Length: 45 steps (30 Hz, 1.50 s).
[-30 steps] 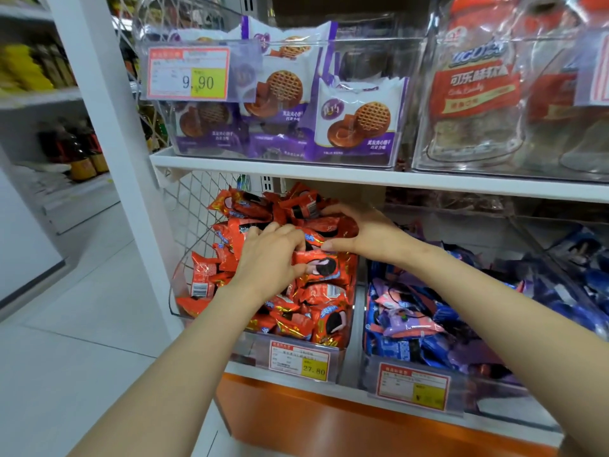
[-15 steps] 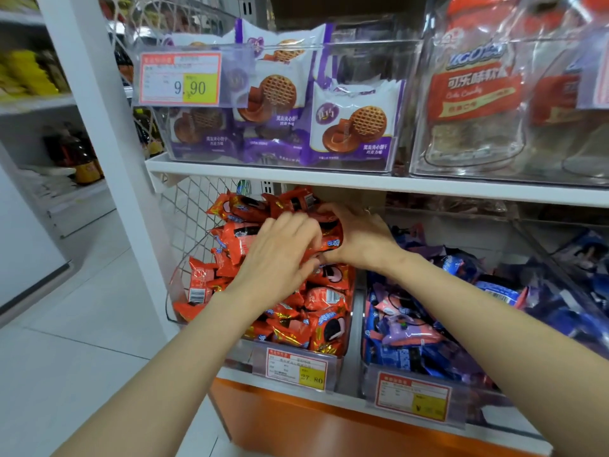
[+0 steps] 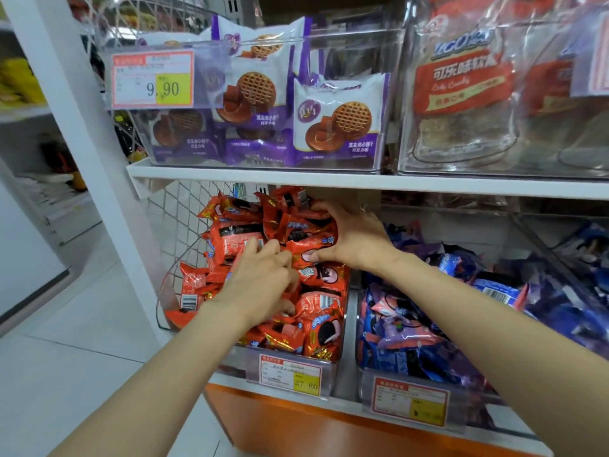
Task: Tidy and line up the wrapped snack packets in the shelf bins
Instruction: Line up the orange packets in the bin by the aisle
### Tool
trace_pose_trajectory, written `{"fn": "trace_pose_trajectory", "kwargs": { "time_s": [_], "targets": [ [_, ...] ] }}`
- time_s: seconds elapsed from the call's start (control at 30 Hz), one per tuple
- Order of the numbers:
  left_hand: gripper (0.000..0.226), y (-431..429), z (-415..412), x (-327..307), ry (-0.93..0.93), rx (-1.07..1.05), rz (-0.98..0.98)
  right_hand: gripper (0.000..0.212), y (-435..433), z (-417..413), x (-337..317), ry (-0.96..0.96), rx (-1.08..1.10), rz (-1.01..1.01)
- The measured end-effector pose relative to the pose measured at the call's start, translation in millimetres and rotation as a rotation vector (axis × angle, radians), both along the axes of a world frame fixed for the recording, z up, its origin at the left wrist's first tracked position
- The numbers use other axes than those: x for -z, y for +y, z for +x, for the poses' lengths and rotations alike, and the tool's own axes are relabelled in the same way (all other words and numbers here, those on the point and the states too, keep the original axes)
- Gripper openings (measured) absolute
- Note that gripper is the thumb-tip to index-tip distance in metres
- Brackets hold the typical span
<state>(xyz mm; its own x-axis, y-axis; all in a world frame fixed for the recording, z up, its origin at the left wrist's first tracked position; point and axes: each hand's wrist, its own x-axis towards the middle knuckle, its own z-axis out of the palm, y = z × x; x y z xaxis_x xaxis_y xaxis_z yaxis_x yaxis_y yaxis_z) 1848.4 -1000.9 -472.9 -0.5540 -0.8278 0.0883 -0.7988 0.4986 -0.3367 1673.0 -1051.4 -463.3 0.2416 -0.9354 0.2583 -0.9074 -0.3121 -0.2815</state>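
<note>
Head view: I see the red packets [image 3: 230, 240] heaped in a clear bin [image 3: 238, 357] at the left end of the lower shelf [image 3: 227, 380]. My left hand [image 3: 263, 285] lies on the middle of the heap, fingers bent down among the wrappers; I cannot tell if it holds one. Just beside it, my right hand [image 3: 357, 240] clasps a bunch at the heap's back right, thumb below, fingers curled over the top. Further right, a second bin [image 3: 366, 384] holds blue and purple packets [image 3: 412, 334].

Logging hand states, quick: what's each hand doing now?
Left hand: fingers on the red snack packets; grip cannot be told.
Right hand: closed round a bunch of those packets.
</note>
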Motion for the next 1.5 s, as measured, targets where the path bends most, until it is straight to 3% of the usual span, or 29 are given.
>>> {"fn": "trace_pose_trajectory", "kwargs": {
  "time_s": [0.17,0.43,0.53,0.67,0.77,0.9,1.0,1.17,1.5],
  "targets": [
    [0.042,0,-14,14,-0.04,-0.026,-0.04,0.085,2,-1,-1,-0.011,0.002,-0.004],
    [0.013,-6,-7,17,0.379,-0.04,-0.19,0.083,1,-4,0,-0.055,-0.009,0.011],
    [0.015,-4,-7,11,0.448,-0.127,-0.141,0.083,1,-5,0,-0.074,-0.012,0.012],
    [0.02,-2,-8,3,0.433,-0.163,-0.045,0.082,2,-5,1,-0.08,-0.02,0.009],
    [0.038,7,-11,-11,0.442,-0.227,0.189,0.084,2,-5,0,-0.073,-0.021,0.014],
    [0.046,23,-17,-15,0.218,-0.242,0.488,0.085,2,-4,1,-0.07,-0.016,0.008],
    [0.039,27,-23,-8,0.231,-0.228,0.463,0.085,1,-4,1,-0.077,-0.011,0.01],
    [0.032,15,-14,-8,0.41,-0.187,0.166,0.085,1,-4,3,-0.081,-0.011,0.004],
    [0.032,7,-19,-11,0.121,-0.101,0.147,0.085,2,-4,3,-0.102,-0.013,-0.005]
  ]
}}
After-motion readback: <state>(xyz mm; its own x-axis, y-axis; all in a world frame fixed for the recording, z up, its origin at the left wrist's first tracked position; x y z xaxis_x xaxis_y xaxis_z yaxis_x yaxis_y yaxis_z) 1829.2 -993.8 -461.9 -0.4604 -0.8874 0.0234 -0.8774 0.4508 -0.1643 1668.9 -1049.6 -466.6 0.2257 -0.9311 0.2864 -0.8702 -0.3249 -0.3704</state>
